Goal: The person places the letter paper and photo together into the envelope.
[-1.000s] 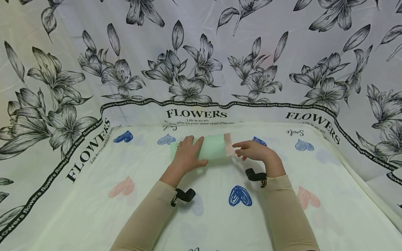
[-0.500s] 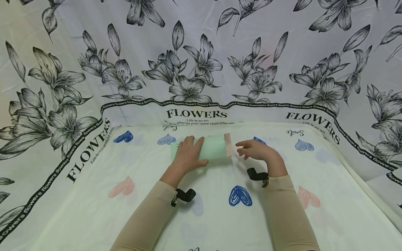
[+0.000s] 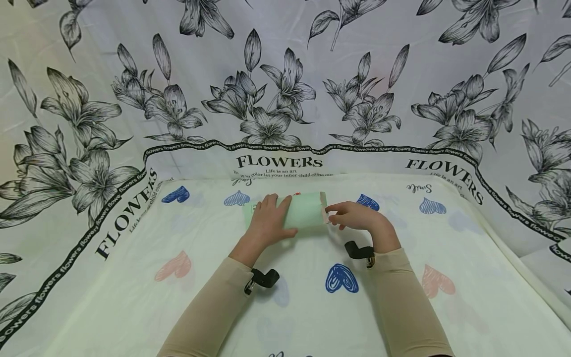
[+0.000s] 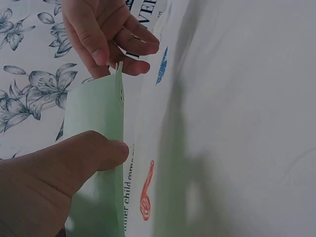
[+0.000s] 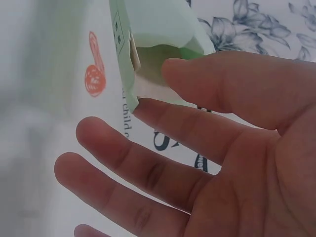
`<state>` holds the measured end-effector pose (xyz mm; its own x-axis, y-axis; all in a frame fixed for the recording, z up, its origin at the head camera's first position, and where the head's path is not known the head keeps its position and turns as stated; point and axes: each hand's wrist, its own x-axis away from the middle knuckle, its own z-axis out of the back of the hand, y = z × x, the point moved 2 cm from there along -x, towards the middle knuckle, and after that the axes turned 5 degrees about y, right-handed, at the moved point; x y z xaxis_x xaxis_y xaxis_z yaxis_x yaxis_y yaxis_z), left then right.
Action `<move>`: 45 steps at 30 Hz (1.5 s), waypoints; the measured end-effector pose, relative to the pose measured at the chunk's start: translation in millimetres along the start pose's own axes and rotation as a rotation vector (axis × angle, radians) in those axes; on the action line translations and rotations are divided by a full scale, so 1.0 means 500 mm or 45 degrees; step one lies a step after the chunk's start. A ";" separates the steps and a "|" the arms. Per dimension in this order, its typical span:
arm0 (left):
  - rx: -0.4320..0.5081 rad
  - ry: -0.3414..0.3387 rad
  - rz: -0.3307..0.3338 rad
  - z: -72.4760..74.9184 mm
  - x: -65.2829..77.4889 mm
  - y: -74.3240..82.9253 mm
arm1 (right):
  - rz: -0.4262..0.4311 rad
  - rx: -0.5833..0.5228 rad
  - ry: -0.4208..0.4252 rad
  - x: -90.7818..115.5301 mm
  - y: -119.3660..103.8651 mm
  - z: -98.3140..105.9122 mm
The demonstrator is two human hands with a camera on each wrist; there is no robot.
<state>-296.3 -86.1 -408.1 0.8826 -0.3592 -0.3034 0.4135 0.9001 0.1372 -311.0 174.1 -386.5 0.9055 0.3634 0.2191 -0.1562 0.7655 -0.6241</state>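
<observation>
A pale green paper box [image 3: 305, 210] lies lengthwise near the back of the table. My left hand [image 3: 267, 218] grips its left part from above, the thumb along the near side; the left wrist view shows that thumb [image 4: 101, 153] on the green wall. At the box's right end is a pinkish flap [image 3: 324, 208]. There my right hand [image 3: 354, 215] has its index fingertip at the edge of the end and its thumb over the opening. From the right wrist, the box [image 5: 158, 24] shows an open mouth with a pale inside, while the other fingers [image 5: 148, 173] extend freely.
A white cloth with printed hearts [image 3: 341, 278] covers the table. Behind it hangs a floral curtain [image 3: 267, 99] with a black lettered band. Black wrist cameras [image 3: 264, 278] sit on both forearms.
My right hand drew back slightly to the right, then came left to touch the box's end. The pinkish flap, flat and broad before, now looks narrower and bent. My left hand keeps its grip.
</observation>
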 end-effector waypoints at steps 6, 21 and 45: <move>0.001 -0.013 0.020 -0.001 -0.002 -0.001 | 0.003 -0.019 0.002 0.007 0.007 0.008; 0.021 0.000 -0.010 0.003 0.000 0.001 | 0.009 0.000 -0.016 0.008 -0.012 -0.004; 0.049 0.031 -0.035 0.009 -0.001 0.004 | -0.024 -0.006 -0.025 0.010 -0.009 -0.003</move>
<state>-295.1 -85.4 -403.3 0.8651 -0.3772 -0.3306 0.4463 0.8797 0.1642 -305.0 171.5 -383.7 0.9004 0.3593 0.2452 -0.1374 0.7698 -0.6234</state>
